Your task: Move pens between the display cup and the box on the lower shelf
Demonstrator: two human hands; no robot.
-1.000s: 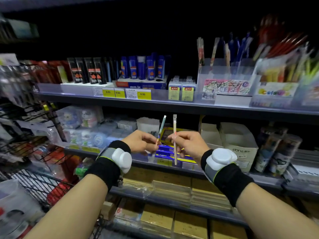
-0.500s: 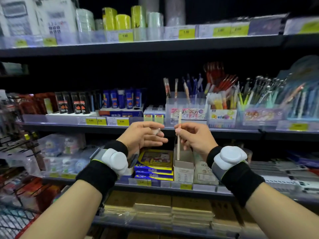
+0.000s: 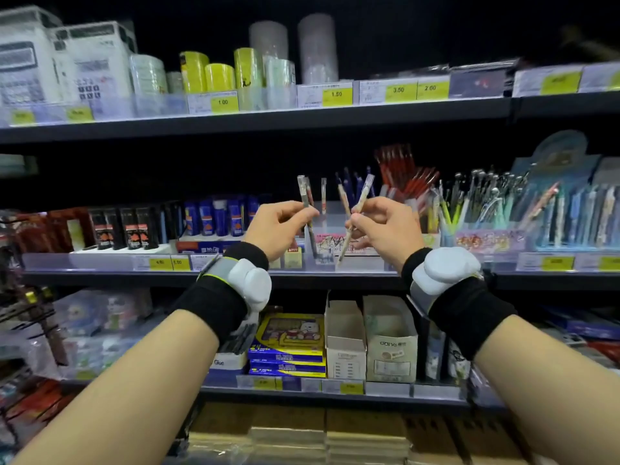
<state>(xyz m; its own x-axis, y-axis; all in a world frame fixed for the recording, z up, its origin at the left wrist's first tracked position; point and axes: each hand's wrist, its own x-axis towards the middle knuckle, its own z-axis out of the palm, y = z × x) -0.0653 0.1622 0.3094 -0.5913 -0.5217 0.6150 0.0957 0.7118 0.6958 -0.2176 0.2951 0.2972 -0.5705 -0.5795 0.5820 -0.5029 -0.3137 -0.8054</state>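
I have both forearms raised in front of me, bare from the elbow up to black wristbands, each band carrying a white rounded unit. My left hand (image 3: 276,228) sits level with my right hand (image 3: 385,226), the two near each other but apart. Each hand is curled, thumb and fingertips pinched together at the top, the grip closed on a thin pen. Left knuckles face right, right knuckles face left. Both wrists are bent slightly back.
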